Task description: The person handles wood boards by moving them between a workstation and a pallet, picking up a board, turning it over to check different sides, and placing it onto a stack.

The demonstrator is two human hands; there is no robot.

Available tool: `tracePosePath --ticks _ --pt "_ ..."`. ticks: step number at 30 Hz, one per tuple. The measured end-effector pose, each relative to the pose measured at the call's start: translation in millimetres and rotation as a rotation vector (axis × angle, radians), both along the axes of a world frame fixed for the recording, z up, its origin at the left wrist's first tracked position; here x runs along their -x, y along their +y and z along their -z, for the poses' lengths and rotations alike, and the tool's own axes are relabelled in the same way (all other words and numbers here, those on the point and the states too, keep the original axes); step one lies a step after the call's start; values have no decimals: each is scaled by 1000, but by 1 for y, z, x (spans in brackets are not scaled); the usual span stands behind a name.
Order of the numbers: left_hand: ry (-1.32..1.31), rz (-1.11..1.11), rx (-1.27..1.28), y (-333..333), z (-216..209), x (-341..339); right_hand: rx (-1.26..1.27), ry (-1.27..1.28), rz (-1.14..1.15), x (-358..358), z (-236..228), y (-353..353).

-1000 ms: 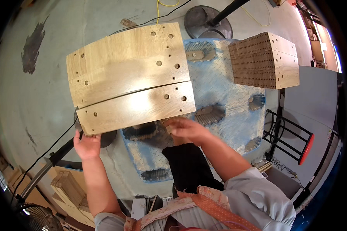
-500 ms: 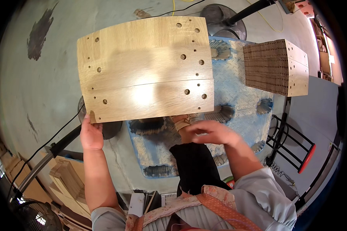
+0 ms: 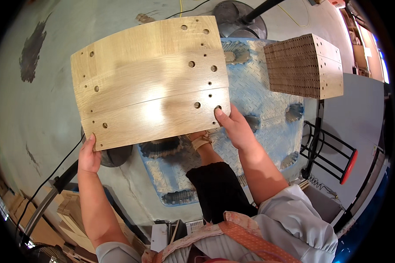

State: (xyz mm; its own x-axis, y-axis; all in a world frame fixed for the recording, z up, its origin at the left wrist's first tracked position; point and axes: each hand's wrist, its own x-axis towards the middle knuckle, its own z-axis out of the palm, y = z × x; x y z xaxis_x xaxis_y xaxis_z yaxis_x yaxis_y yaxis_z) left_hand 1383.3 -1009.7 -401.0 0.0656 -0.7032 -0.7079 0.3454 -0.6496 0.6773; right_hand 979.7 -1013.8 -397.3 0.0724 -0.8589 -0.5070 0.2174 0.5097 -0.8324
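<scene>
Light wood-grain panels (image 3: 149,83) with round drilled holes near both ends lie side by side in front of me, a seam running between the nearer rows. What supports them underneath is hidden. My left hand (image 3: 89,155) grips the near left corner, thumb on top and fingers below. At the near right corner, my right hand (image 3: 239,129) is closed on the nearest panel, its thumb by a drilled hole and its other fingers mostly hidden beneath.
A blue, worn plastic pallet (image 3: 250,79) lies on the grey floor. On its far right stands a stack of drilled panels (image 3: 294,65). A black rack with a red end (image 3: 333,151) is at right; round black bases (image 3: 239,19) stand near the pallet.
My right hand has moved up from below the panels onto their near right corner and closed there. The panels appear lower at the left and tilted more. My left hand stays on its corner.
</scene>
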Motion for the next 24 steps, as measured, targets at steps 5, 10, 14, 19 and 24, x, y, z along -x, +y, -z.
tracePosePath --ticks 5,10,14,19,24 --pt "-17 30 -25 -3 -5 2 24 -50 -29 3 3 -4" --pt "-28 48 -39 -6 5 -5 -58 -45 -52 4 1 -9" --pt "3 30 -34 -13 -1 0 -44 -143 -46 6 0 -12" --pt "6 26 -42 -14 -4 2 -78 -141 -71 6 -2 -14" --pt "47 69 -31 -11 2 -9 -102 -144 -102 11 10 -11"
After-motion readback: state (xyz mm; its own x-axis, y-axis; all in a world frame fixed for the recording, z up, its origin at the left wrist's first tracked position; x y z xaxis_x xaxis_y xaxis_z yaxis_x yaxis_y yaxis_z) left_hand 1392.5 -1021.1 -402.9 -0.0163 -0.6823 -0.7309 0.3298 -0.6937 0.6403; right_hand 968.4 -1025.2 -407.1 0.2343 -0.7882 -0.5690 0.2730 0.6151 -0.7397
